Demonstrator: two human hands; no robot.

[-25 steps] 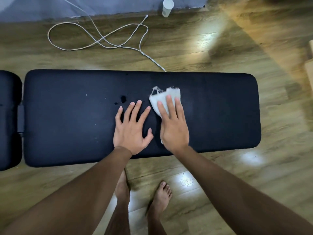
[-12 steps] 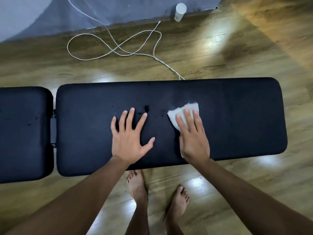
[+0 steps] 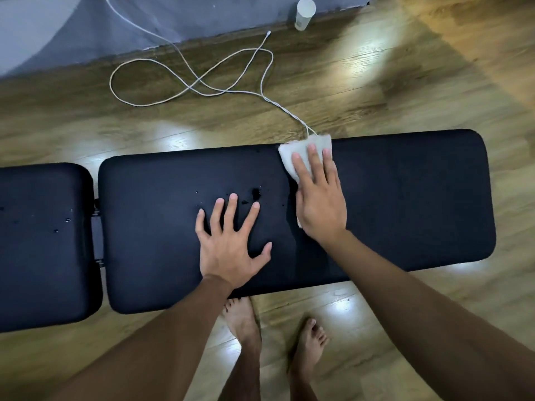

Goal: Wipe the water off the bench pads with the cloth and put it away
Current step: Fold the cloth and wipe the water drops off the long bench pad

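A white cable (image 3: 185, 82) loops (loosely) across the wooden floor (image 3: 405, 91); white bottle (image 3: 304, 13) beyond.

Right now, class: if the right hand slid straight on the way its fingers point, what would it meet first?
The right hand already presses the cloth at the long pad's far edge; past it, probably the white cable on the floor.

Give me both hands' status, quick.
Left hand: open, flat on the long pad.
Right hand: open, straight fingers pressing the cloth at the pad's far edge.
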